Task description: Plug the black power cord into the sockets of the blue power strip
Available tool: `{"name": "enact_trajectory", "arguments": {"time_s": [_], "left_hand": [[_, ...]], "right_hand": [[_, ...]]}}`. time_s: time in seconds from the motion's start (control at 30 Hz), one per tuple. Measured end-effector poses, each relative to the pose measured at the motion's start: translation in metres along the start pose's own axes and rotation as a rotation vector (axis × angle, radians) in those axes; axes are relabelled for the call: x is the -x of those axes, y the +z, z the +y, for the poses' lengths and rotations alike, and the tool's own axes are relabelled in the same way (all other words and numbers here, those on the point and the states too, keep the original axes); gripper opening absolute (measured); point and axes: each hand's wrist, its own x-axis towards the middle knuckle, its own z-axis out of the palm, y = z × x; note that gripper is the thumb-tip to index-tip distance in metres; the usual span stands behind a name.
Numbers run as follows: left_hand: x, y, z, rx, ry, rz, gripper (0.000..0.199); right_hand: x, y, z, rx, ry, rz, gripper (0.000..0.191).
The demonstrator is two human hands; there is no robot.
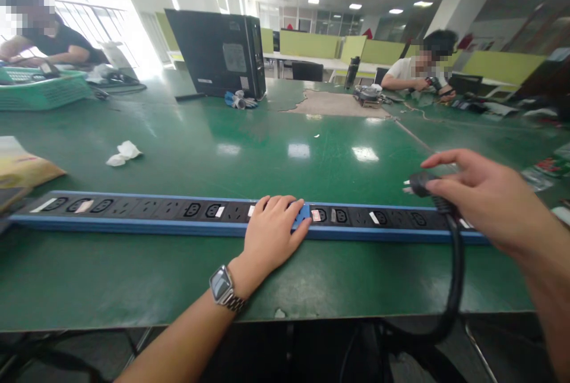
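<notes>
A long blue-edged power strip with a row of black sockets lies across the table near its front. My left hand, with a watch on the wrist, is laid over the strip's middle. Its fingers curl over the far edge beside a blue section. Above the strip's right part, my right hand grips a black power plug between thumb and fingers, prongs pointing left. The plug is apart from the sockets. From it a thick black cable hangs down over the table's front edge.
A black computer case stands at the back beside blue-and-white gloves. Crumpled tissue, a green basket and a yellowish packet are on the left. Two people sit across the green table, one at each side.
</notes>
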Motion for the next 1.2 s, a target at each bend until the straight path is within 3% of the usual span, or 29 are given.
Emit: {"name": "enact_trajectory", "arguments": {"time_s": [0.1,0.23,0.4,0.5,0.6,0.73,1.03,1.1,1.2], "left_hand": [[-0.001,0.000,0.001,-0.013,-0.015,-0.001,0.034],[-0.001,0.001,0.002,-0.021,-0.004,0.003,0.034],[0.001,0.001,0.001,-0.030,0.002,0.004,0.035],[0.000,0.002,0.001,-0.032,0.002,-0.003,0.035],[-0.001,0.002,0.001,-0.030,0.005,-0.007,0.035],[-0.001,0.001,0.002,-0.029,-0.001,-0.001,0.035],[0.000,0.000,0.001,-0.015,-0.001,-0.009,0.035],[-0.001,0.000,0.000,-0.003,-0.018,-0.006,0.034],[-0.004,0.000,0.006,0.058,-0.067,0.011,0.032]], "right_hand": [[-0.008,-0.022,0.025,0.101,0.093,-0.146,0.037],[-0.014,-0.010,0.061,0.154,0.115,-0.343,0.040],[-0.018,0.004,0.067,0.271,0.069,-0.300,0.038],[-0.026,-0.009,0.073,0.384,0.098,-0.279,0.033],[-0.034,-0.033,0.095,0.459,0.134,-0.219,0.032],[-0.039,-0.056,0.125,0.369,0.099,-0.220,0.038],[-0.027,-0.053,0.129,0.450,-0.053,-0.278,0.042],[-0.025,-0.053,0.124,0.457,-0.036,-0.225,0.037],[-0.016,-0.039,0.100,0.344,0.087,0.137,0.029]]}}
